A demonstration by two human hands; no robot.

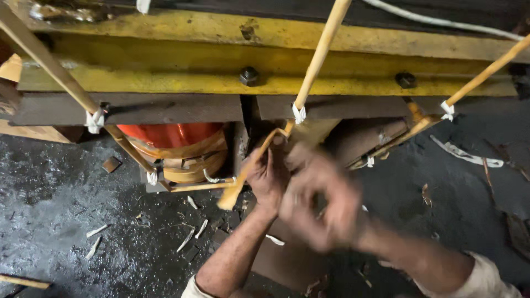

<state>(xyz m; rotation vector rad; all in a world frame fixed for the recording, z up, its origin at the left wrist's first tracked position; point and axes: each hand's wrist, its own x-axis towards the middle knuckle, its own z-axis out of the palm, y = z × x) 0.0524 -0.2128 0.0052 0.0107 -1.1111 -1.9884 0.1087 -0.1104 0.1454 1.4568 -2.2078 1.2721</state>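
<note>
White ties (298,113) already bind three tan leads (317,58) at twelve o'clock. Left hand (266,177) grips the middle strip (247,171) — right hand (320,201) blurred, grip unclear; this lead looks untied.

no packages, no labels, no signs, no screens in view

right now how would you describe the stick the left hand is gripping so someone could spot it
Start at the long yellow steel beam across the top, then drop to the orange coil beneath it. Just right of the coil, the left hand grips a pale flat stick; unlike the long upright sticks tied with white tape, it is short, slanted and loose.
</note>
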